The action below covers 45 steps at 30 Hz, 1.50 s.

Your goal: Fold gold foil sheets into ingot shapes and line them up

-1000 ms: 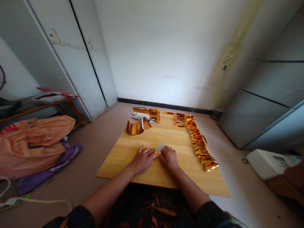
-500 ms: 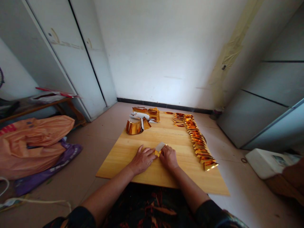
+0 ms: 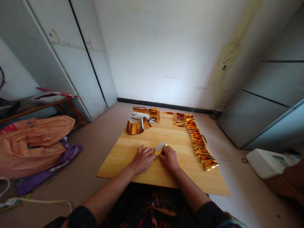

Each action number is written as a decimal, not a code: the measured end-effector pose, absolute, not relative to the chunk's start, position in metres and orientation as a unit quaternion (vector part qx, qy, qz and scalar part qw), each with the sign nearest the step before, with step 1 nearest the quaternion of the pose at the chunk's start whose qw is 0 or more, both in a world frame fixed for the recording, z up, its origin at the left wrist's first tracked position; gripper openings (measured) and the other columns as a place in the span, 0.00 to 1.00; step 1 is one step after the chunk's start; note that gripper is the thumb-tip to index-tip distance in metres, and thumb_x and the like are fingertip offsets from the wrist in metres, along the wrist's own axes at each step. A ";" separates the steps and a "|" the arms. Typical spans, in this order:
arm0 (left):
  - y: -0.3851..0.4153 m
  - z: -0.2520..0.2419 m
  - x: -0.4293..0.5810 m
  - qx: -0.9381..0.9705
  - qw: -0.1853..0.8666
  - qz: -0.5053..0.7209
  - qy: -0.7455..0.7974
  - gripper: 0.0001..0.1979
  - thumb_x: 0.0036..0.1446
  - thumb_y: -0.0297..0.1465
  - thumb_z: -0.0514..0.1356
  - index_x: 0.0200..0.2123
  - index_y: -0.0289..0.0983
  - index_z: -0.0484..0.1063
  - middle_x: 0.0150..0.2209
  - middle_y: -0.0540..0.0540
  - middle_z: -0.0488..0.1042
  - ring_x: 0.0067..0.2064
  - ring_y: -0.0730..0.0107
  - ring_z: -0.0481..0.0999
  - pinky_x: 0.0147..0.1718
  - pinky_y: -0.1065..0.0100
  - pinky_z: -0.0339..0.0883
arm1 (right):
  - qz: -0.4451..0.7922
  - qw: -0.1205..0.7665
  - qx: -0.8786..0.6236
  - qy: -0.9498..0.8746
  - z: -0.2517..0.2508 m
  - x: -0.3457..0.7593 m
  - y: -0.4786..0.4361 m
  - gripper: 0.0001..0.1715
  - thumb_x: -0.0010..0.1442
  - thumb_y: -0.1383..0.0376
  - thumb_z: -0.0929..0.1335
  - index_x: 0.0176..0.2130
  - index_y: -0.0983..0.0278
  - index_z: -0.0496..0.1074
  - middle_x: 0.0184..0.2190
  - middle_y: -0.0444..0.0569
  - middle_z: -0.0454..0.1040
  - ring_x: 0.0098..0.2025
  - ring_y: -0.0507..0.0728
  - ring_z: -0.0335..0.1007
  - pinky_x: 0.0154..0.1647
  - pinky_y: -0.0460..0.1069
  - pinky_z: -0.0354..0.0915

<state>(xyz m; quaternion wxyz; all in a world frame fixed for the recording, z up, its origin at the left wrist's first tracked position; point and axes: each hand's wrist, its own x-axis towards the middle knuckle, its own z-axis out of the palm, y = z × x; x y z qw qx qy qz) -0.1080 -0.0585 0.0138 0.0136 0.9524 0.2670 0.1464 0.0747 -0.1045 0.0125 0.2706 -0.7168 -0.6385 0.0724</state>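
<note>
A small sheet of gold foil paper (image 3: 161, 146), pale on its upper face, lies on the wooden board (image 3: 133, 148) between my hands, partly folded with gold showing at its near edge. My left hand (image 3: 143, 161) presses on its left end with the fingertips. On the other side my right hand (image 3: 169, 157) pinches the right edge, fingers curled and knuckles up. Down the board's right side runs a row of folded gold foil pieces (image 3: 198, 141), overlapping one another. The fingertips hide part of the paper's lower corner.
At the board's far left stand a curved gold foil stack (image 3: 135, 126), a white roll (image 3: 140, 116) and more gold sheets (image 3: 154, 114). An orange bag (image 3: 42, 136) lies on the floor to the left, a white box (image 3: 266, 163) to the right.
My right hand's fingers have shifted slightly at the paper's edge, and a bit less gold shows between the hands. The other things stay where they were.
</note>
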 end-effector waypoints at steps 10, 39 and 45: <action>-0.062 0.021 -0.098 0.941 0.036 0.183 0.282 0.07 0.57 0.29 0.57 0.37 0.46 0.72 0.51 0.52 0.71 0.54 0.62 0.65 0.57 0.44 0.44 | 0.043 0.246 -0.634 -0.732 0.016 0.097 -0.112 0.14 0.54 0.75 0.62 0.34 0.61 0.73 0.41 0.49 0.73 0.44 0.56 0.63 0.43 0.49 0.58; -0.058 0.017 -0.096 0.928 0.042 0.204 0.310 0.05 0.56 0.30 0.57 0.37 0.42 0.70 0.49 0.46 0.73 0.54 0.60 0.66 0.58 0.46 0.44 | -0.003 0.207 -0.526 -0.825 0.013 0.104 -0.130 0.08 0.63 0.64 0.64 0.37 0.60 0.73 0.39 0.47 0.75 0.41 0.54 0.64 0.42 0.50 0.52; -0.056 0.020 -0.095 0.933 0.049 0.191 0.302 0.05 0.57 0.30 0.56 0.37 0.42 0.69 0.46 0.48 0.74 0.53 0.63 0.67 0.60 0.46 0.40 | 0.010 0.177 -0.508 -0.843 0.013 0.111 -0.124 0.07 0.62 0.62 0.65 0.36 0.60 0.73 0.38 0.46 0.74 0.40 0.54 0.64 0.40 0.48 0.52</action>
